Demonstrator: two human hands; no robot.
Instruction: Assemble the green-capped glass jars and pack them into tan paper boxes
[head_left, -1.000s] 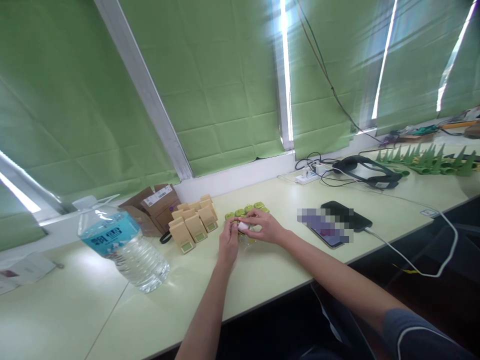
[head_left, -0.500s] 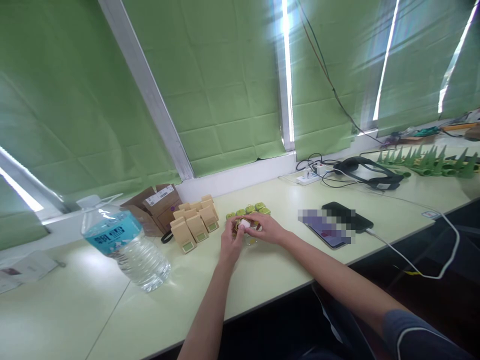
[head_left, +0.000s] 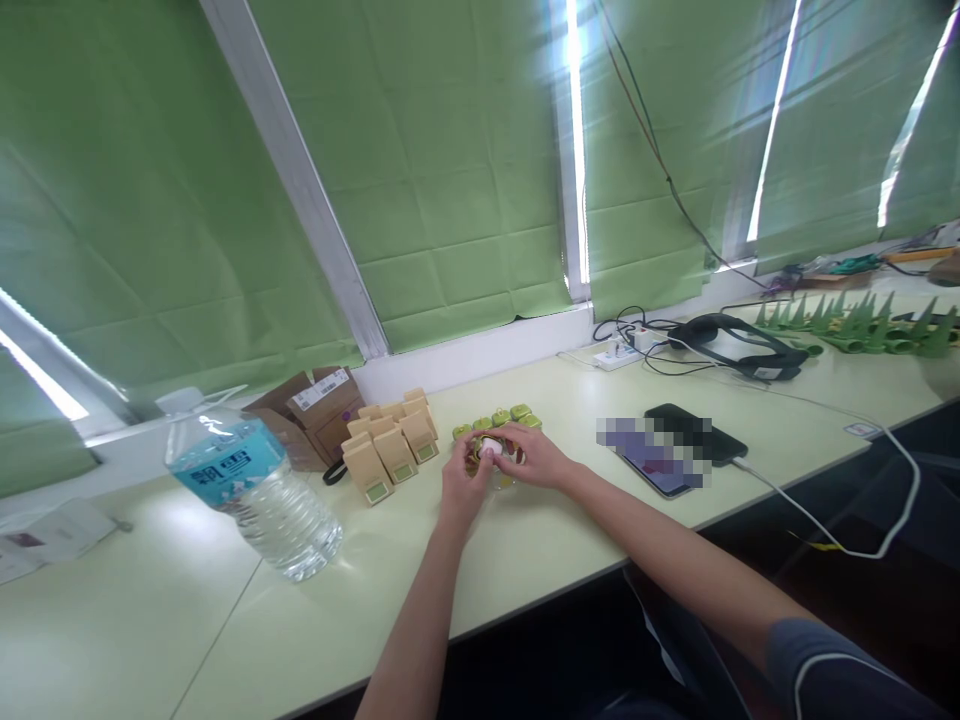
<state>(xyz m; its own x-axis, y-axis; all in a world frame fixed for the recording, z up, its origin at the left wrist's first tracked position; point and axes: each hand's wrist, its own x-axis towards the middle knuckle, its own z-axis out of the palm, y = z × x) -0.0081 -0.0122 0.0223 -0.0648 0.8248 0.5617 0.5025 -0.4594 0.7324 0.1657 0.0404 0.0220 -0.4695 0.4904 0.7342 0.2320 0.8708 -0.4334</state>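
Both my hands meet over the pale green table, fingers pinched on a small white object (head_left: 490,446). My left hand (head_left: 461,482) grips it from the left and my right hand (head_left: 536,457) from the right. Just behind the fingers sits a cluster of small green-lidded jars (head_left: 498,418). To the left of them stands a group of several small tan paper boxes (head_left: 388,441) with green labels. What the white object is cannot be made out.
A large water bottle (head_left: 247,482) lies at the left. An open brown carton (head_left: 315,410) sits behind the boxes. Two phones (head_left: 679,447) lie to the right, with a white cable (head_left: 862,500), a power strip (head_left: 619,352), black headphones (head_left: 739,345) and green spiky pieces (head_left: 862,325) farther right.
My hands stay at the jars, with the white object shifted a little between the fingers. The view has drifted slightly.
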